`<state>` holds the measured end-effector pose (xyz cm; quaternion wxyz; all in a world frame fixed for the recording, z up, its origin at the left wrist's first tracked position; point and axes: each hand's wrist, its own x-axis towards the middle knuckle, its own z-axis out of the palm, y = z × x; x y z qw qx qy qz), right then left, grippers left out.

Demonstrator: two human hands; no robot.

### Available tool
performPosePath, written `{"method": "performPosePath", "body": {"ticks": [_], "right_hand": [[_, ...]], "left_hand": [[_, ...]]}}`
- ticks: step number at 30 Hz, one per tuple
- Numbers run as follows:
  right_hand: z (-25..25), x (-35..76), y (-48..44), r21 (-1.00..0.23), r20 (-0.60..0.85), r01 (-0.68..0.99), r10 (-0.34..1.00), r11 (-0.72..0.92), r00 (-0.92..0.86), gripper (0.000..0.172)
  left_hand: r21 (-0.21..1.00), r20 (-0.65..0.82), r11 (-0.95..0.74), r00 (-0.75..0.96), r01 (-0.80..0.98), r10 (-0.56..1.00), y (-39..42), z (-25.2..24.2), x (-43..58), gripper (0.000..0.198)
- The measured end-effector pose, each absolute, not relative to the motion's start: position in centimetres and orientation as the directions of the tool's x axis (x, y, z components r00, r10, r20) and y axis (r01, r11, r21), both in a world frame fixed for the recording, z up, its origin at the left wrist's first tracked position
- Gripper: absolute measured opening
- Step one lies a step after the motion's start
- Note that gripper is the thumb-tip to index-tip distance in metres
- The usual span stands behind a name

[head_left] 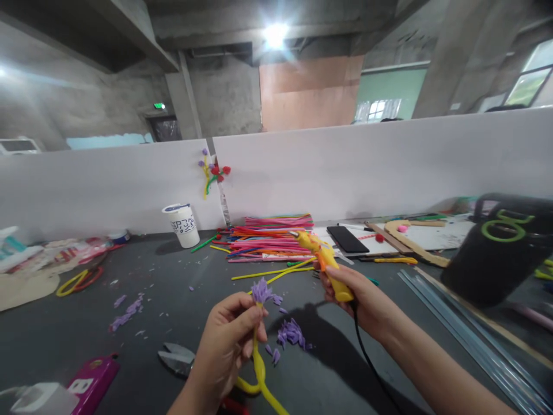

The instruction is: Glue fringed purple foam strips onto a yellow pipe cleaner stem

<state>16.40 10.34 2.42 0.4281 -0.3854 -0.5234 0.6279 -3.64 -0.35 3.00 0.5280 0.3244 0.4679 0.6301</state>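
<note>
Pinched in my left hand [235, 328] is a yellow stem topped by a purple flower [261, 291] of small petals. The yellow stem [259, 369] forks below my fingers toward the lower edge. My right hand [345, 288] grips a yellow hot glue gun [317, 251], its metal nozzle pointing up and left, apart from the flower. A black cord runs down from its handle. Loose purple petals [291, 333] lie in a small pile on the dark table between my hands. Snips [177, 360] with open blades lie partly hidden behind my left wrist.
Bundled coloured pipe cleaners [272, 236] lie at the back, beside a black phone [348, 239]. A white cup [181, 226] stands back left; a magenta power strip [93, 383] is front left. Clear glue sticks [466, 340] and a large black bottle [496, 248] are on the right.
</note>
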Motion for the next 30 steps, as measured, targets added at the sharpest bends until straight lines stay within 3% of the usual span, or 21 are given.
{"method": "performPosePath", "body": {"ticks": [7,15,24,30], "right_hand": [[1.5,16.3,10.4,-0.959,-0.070,-0.222,0.910,-0.173,-0.408,0.021],[1.6,16.3,7.5,-0.946,0.006,-0.301,0.917,-0.124,-0.400,0.023],[2.0,17.0,4.6,-0.986,0.133,0.014,0.839,0.165,-0.528,0.018],[2.2,16.5,4.7,-0.990,0.104,0.026,0.839,0.140,-0.534,0.014]], "left_hand": [[0.874,-0.149,0.074,-0.119,-0.481,0.982,0.1,3.0,-3.9,0.024],[0.927,-0.196,0.159,-0.077,-0.340,0.978,0.0,2.1,-3.3,0.030],[0.947,-0.248,0.238,-0.021,-0.214,0.969,-0.4,1.2,-1.9,0.033],[0.961,-0.254,0.246,-0.049,-0.130,0.966,-0.4,1.5,-1.3,0.034]]}}
